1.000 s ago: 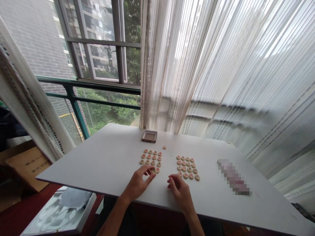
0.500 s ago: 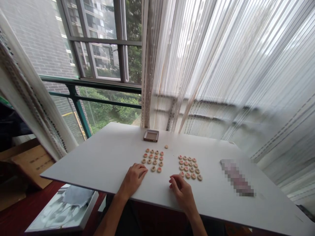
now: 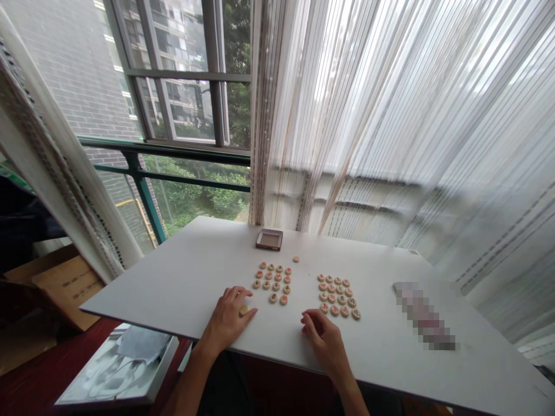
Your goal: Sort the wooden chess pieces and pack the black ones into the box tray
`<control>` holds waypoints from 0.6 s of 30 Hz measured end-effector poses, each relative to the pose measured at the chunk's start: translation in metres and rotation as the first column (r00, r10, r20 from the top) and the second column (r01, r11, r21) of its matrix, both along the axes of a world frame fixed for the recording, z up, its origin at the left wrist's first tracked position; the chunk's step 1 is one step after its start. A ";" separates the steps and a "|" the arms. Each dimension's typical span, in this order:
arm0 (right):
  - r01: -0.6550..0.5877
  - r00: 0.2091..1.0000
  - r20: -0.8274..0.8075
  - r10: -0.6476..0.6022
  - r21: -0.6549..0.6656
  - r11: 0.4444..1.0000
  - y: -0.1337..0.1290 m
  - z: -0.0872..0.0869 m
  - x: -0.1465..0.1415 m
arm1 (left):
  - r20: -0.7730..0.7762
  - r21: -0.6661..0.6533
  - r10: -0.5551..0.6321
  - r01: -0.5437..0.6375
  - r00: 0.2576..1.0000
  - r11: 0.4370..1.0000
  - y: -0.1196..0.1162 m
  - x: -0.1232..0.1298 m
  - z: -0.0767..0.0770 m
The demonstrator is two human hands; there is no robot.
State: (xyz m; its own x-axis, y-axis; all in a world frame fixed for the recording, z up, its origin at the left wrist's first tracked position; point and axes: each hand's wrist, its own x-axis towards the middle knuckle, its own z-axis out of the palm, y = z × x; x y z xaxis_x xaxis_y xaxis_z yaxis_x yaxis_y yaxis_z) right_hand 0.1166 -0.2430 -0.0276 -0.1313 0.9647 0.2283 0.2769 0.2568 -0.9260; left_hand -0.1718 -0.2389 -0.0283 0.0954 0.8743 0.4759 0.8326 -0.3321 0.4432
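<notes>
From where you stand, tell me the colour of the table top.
The table top is white, in the head view.

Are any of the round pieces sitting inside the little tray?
No, the little tray shows only its bare bottom, and the nearest piece lies outside it.

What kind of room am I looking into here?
Probably an enclosed balcony or window nook in a home: sheer curtains, a green railing before shrubs, and an apartment block beyond the sliding window.

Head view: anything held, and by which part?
Left hand has a round piece between thumb and fingers; whether gripped, and where, can't be told. Right hand shows none.
</notes>
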 end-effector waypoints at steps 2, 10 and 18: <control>-0.002 1.000 0.003 0.002 0.002 1.000 0.000 -0.001 0.001 | -0.011 -0.070 -0.001 0.000 1.000 0.998 -0.008 -0.012 0.001; 0.004 1.000 -0.001 -0.004 0.008 1.000 0.000 0.001 -0.001 | -0.009 -0.199 -0.091 0.088 0.996 0.976 -0.006 -0.011 0.007; 0.012 1.000 -0.019 -0.012 0.009 1.000 -0.004 0.009 -0.002 | 0.078 -0.144 -0.033 0.044 0.996 0.989 0.014 -0.002 0.006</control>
